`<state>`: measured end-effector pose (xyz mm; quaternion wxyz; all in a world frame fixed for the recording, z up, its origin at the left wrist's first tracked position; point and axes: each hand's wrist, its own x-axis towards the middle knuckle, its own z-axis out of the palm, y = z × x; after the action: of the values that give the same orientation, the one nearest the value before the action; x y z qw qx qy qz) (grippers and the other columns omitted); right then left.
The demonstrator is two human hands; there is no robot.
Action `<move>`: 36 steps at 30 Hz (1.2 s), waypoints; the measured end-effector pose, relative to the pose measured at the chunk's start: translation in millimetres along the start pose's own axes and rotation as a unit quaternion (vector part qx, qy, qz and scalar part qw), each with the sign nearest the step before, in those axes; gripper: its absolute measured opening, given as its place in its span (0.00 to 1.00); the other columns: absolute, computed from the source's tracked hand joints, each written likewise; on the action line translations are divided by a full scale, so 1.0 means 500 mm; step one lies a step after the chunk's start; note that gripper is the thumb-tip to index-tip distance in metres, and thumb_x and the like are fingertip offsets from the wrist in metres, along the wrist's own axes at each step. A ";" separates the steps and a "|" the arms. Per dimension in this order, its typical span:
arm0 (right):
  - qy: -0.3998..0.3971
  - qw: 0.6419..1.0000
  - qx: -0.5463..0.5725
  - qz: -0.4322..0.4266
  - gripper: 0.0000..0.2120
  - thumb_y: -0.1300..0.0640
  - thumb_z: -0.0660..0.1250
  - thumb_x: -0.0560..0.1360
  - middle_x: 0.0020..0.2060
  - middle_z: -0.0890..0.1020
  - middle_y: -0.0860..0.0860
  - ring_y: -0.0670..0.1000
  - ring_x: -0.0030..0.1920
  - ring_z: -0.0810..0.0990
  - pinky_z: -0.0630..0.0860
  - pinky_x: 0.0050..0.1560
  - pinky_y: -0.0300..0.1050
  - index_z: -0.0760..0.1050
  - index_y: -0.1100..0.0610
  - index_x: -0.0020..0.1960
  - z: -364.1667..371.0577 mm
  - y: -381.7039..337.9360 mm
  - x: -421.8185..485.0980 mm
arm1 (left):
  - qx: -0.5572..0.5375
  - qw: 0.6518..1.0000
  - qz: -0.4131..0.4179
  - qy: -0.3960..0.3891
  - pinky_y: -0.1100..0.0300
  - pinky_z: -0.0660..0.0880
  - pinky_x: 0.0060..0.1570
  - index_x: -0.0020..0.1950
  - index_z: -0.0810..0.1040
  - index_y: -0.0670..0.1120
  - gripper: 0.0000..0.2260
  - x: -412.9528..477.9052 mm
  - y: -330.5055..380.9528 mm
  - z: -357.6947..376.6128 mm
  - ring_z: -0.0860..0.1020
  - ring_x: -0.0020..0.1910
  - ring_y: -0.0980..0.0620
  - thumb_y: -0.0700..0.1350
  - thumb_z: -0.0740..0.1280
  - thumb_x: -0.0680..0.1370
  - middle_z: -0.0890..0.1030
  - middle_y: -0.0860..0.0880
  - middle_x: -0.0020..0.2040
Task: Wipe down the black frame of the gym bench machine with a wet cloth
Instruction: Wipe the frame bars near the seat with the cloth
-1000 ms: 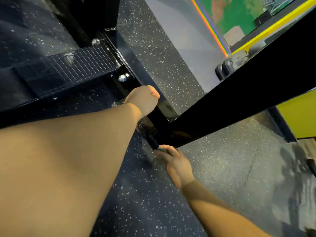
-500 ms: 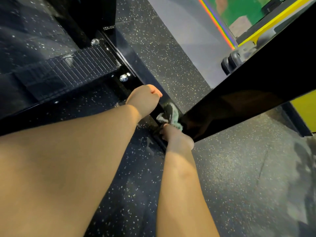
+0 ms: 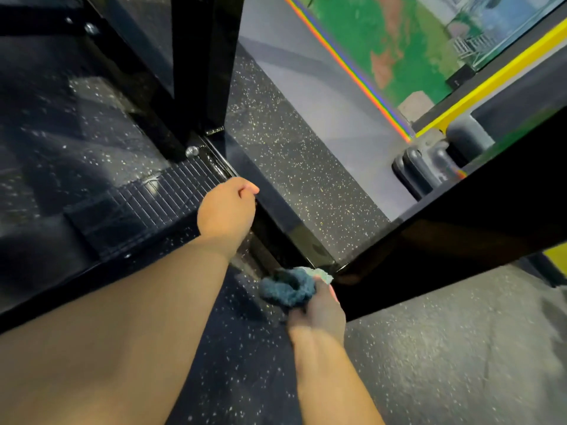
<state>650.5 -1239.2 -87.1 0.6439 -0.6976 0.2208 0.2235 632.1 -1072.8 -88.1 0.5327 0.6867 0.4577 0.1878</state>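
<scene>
The machine's glossy black frame fills the view: a low base rail [image 3: 276, 228] runs away from me, a thick slanted beam [image 3: 460, 240] meets it from the right, and an upright post [image 3: 202, 72] rises at the top. My right hand [image 3: 319, 308] grips a bunched blue-green cloth [image 3: 288, 288] and presses it against the foot of the joint where beam and rail meet. My left hand [image 3: 227, 207] is curled into a fist that rests on the base rail farther up. Its fingers are hidden under it.
A ribbed black foot plate [image 3: 159, 197] with a shiny bolt [image 3: 192, 151] lies left of the rail. Speckled dark rubber floor [image 3: 429, 348] surrounds the frame. Grey round weights [image 3: 423, 170] and a yellow bar [image 3: 491, 78] stand at the back right.
My right hand rose from the floor to the joint with the cloth, then drew back a little toward me along the rail's foot. My left fist stayed on the rail. The view tilted upward.
</scene>
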 end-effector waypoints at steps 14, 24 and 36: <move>0.048 0.675 -0.691 -0.254 0.32 0.41 0.45 0.82 0.78 0.46 0.57 0.57 0.77 0.45 0.43 0.76 0.53 0.43 0.59 0.78 0.222 -0.055 0.058 | 0.235 0.965 0.035 0.114 0.51 0.66 0.57 0.58 0.80 0.48 0.15 0.042 -0.068 -0.101 0.71 0.58 0.43 0.43 0.56 0.78 0.77 0.46 0.59; -0.107 0.566 -0.678 -0.458 0.28 0.47 0.50 0.83 0.78 0.48 0.52 0.52 0.77 0.46 0.46 0.76 0.48 0.45 0.54 0.79 0.275 -0.055 0.109 | 0.248 0.961 0.040 0.116 0.51 0.73 0.46 0.53 0.82 0.47 0.15 0.058 -0.063 -0.114 0.75 0.51 0.44 0.44 0.56 0.78 0.80 0.47 0.52; -0.108 0.582 -0.685 -0.425 0.27 0.48 0.46 0.83 0.78 0.46 0.53 0.53 0.77 0.45 0.43 0.76 0.49 0.44 0.56 0.78 0.332 -0.064 0.098 | 0.252 0.967 0.038 0.028 0.58 0.68 0.47 0.57 0.79 0.51 0.13 0.058 -0.055 -0.145 0.73 0.56 0.49 0.43 0.57 0.78 0.78 0.52 0.56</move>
<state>704.6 -1072.2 -102.4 0.0158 -0.9166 -0.3908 0.0832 581.1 -1008.0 -93.5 0.3222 0.8100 0.4784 0.1058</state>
